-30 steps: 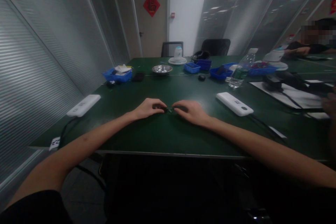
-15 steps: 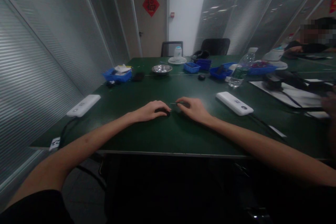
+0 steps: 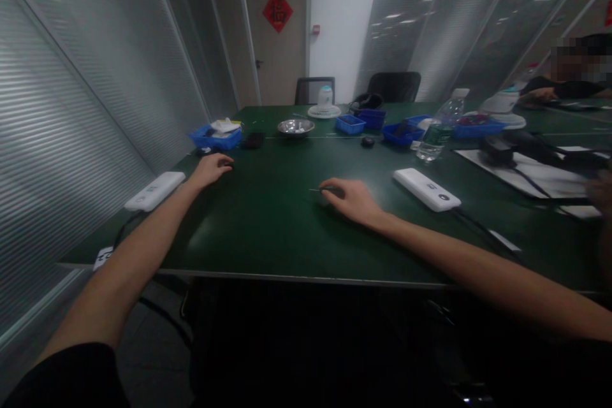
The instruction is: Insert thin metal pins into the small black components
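My right hand (image 3: pixel 351 197) rests over the middle of the green table (image 3: pixel 268 229). Its thumb and fingers pinch a thin, needle-like metal tool (image 3: pixel 314 190), whose tip points left; the rest of it is hidden in the hand. Farther left, my left hand (image 3: pixel 213 169) is beside the white power bank (image 3: pixel 155 191) and just in front of the blue basket (image 3: pixel 216 136). Its fingers are closed around a small dark piece (image 3: pixel 231 165), mostly covered and too small to name.
A steel bowl (image 3: pixel 296 128) with small bits inside stands at mid-table. Another white power bank (image 3: pixel 427 189) with a cable lies right, near a water bottle (image 3: pixel 437 134). Behind are blue trays (image 3: pixel 350 124) and a black mouse-like object (image 3: pixel 368 141). A person (image 3: pixel 568 76) sits far right.
My left hand has moved left and away from me, from beside the right hand to near the blue basket, with the small dark piece. My right hand has hardly moved.
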{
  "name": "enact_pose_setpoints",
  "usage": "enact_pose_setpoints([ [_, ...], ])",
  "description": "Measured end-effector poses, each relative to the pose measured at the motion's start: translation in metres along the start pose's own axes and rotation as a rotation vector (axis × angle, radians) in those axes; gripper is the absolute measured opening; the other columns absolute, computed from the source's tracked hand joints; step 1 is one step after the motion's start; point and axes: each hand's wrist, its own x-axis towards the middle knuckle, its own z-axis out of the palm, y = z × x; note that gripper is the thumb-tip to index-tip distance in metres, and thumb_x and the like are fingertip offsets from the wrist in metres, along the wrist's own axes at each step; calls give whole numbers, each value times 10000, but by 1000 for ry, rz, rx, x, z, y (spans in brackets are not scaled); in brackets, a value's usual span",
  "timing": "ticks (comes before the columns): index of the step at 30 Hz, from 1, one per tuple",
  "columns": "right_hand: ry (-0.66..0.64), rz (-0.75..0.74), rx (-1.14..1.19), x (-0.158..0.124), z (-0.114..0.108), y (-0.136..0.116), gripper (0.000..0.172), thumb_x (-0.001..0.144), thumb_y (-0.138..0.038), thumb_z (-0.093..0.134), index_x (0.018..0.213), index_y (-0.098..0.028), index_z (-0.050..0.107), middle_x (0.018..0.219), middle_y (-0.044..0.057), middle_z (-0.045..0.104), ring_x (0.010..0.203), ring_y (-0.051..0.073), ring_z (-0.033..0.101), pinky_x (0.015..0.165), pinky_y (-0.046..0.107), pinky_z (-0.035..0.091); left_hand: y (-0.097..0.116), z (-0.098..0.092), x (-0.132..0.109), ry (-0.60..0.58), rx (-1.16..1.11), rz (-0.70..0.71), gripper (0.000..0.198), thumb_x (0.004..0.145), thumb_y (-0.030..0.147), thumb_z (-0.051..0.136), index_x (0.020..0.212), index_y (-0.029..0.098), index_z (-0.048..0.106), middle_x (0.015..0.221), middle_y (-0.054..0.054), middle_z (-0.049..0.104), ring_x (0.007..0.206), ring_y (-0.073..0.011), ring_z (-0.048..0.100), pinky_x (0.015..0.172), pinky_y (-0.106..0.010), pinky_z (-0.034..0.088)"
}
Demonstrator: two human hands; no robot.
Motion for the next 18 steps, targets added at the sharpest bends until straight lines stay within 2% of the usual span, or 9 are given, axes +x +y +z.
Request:
enact_pose_setpoints([
  [3, -1, 2, -13, 0, 0, -1, 301, 1005, -377, 563, 1198, -230, 741, 1035, 61, 769, 800, 200, 680, 728, 327, 498, -37, -7, 0, 38, 123, -94, 333, 855, 299, 704, 1158, 191, 790, 1147, -103, 753, 1022, -264, 678, 943, -353, 509],
  [7, -10, 4, -16, 1, 1, -2, 294, 1007, -360, 567, 1194, -215, 742, 1062, 66, 771, 827, 200, 690, 737, 318, 504, -66, -9, 0, 82, 217, -88, 316, 869, 329, 681, 1122, 195, 814, 1189, -124, 732, 1104, -311, 663, 1007, -398, 488],
  [11, -20, 14, -18, 1, 0, -3, 297, 1010, -361, 571, 1205, -213, 740, 1056, 64, 774, 820, 197, 693, 723, 310, 505, -75, -5, 2, 108, 229, -84, 307, 875, 308, 664, 1115, 198, 820, 1206, -140, 715, 1139, -347, 653, 1033, -440, 478],
  [18, -15, -9, -23, 1, 0, -2, 277, 1012, -351, 576, 1192, -219, 741, 1053, 60, 775, 822, 199, 695, 728, 320, 505, -75, -4, 0, 131, 258, -93, 328, 876, 233, 649, 1156, 165, 806, 1230, -163, 691, 1173, -356, 626, 1049, -444, 461],
])
